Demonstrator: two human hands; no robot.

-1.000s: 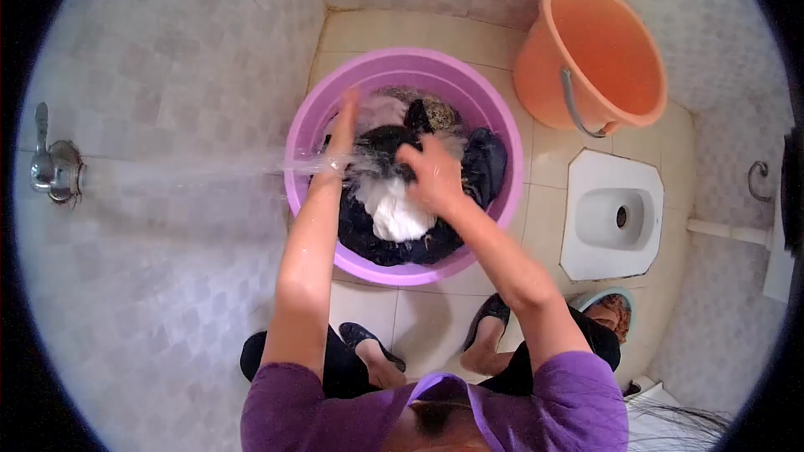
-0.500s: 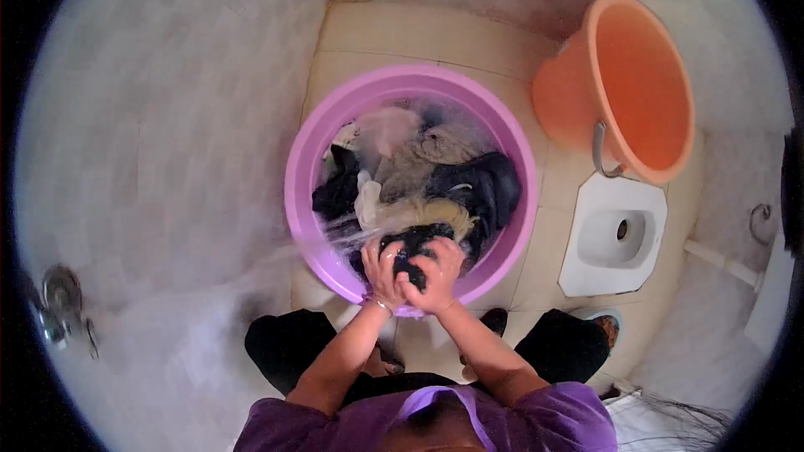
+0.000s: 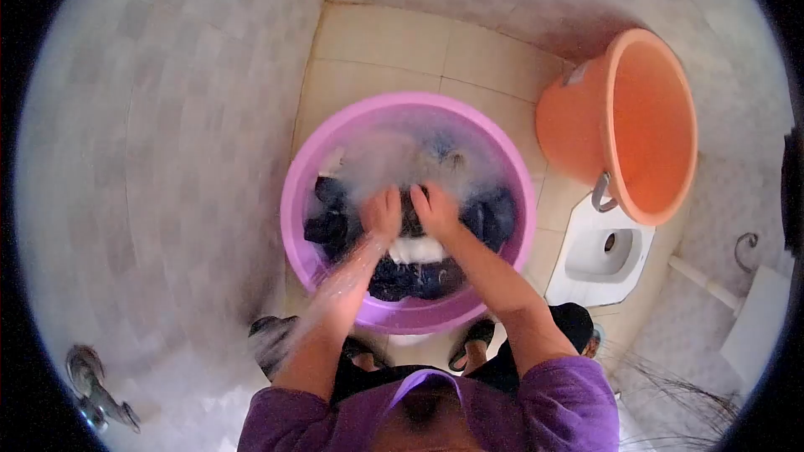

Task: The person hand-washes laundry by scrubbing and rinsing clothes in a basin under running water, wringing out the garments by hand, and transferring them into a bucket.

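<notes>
A purple tub [image 3: 295, 159] full of wet clothes stands in front of me, its inside partly veiled by spray. My left hand [image 3: 383, 214] and my right hand [image 3: 435, 211] are side by side over its middle, thumbs toward each other. Between them shows a dark cloth [image 3: 410, 219], which both hands grip; spray blurs their fingertips. Just below my hands lies a white cloth [image 3: 418, 250]. Dark navy clothes [image 3: 419, 279] fill the near side of the tub, and more dark fabric [image 3: 489, 219] lies at the right.
An orange bucket [image 3: 574, 113] leans on its side at the right, its mouth facing right. Below it, a white squat toilet [image 3: 599, 259] is set in the tiled floor. A metal tap [image 3: 96, 385] on the left wall sends water toward the tub across my left forearm.
Both hands have moved from the tub's near edge forward to its middle with the dark cloth. The white cloth now shows nearer me, and spray spreads over the far clothes. The view has shifted slightly.
</notes>
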